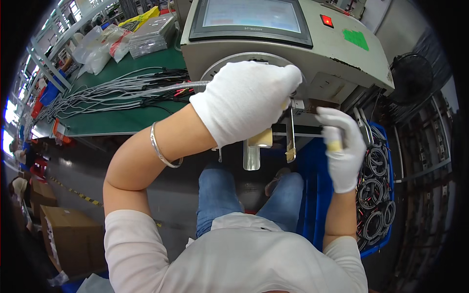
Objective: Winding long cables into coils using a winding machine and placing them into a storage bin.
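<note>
My left hand (pixel 249 100), in a white glove, reaches in front of a round metal plate (pixel 227 62) on the machine's front. Its fingers curl down on the far side; what they hold, if anything, is hidden. Grey cables (pixel 141 93) run from the left toward this hand. Below it hang a shiny metal trough (pixel 251 158), a pale yellow cylinder (pixel 261 138) and a narrow metal bar (pixel 290 132). My right hand (pixel 346 151), also gloved and slightly blurred, is raised right of the bar. Its fingers are bent but apart, with yellow tape around one, and nothing shows between them.
The beige machine (pixel 361 58) carries a screen (pixel 251 17) and a lit red switch (pixel 327 21). A blue bin (pixel 307 195) at my right contains coiled cables (pixel 373 190). Plastic-wrapped packs (pixel 154 36) lie on the green table (pixel 100 122). A cardboard box (pixel 73 239) stands lower left.
</note>
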